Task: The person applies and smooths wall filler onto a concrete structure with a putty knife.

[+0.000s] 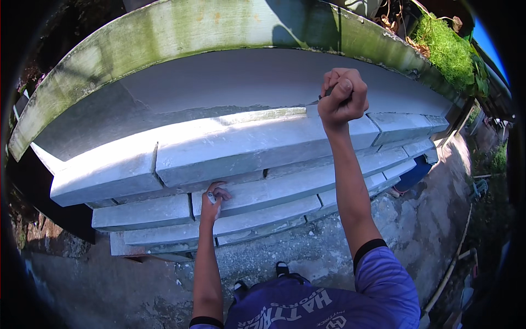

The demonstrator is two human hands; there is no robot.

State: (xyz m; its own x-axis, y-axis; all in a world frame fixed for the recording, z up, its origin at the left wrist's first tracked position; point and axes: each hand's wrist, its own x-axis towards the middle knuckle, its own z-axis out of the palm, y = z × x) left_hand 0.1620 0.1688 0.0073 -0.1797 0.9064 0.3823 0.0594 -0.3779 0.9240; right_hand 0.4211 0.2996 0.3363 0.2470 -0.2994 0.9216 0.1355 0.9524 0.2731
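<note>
My right hand (344, 96) is raised in front of the pale wall (219, 77), its fingers wrapped round a dark-handled tool (322, 97). A thin part of that tool points left, just above the top row of blocks; its full shape is hidden by my fist. Lower down, my left hand (215, 196) is curled at the face of a lower block (257, 192). Something whitish shows between its fingers, too small to name. Large whitish blocks (219, 148) are stacked in stepped rows beneath the wall. Along the top row's back edge runs a rough greyish strip (268, 114).
A curved, green-stained concrete ledge (181, 30) overhangs the wall. Bright green plants (444, 49) grow at its upper right. A dark blue object (413, 174) stands by the blocks' right end. Along the right of the concrete floor (263, 257) lies a long pole (452, 257).
</note>
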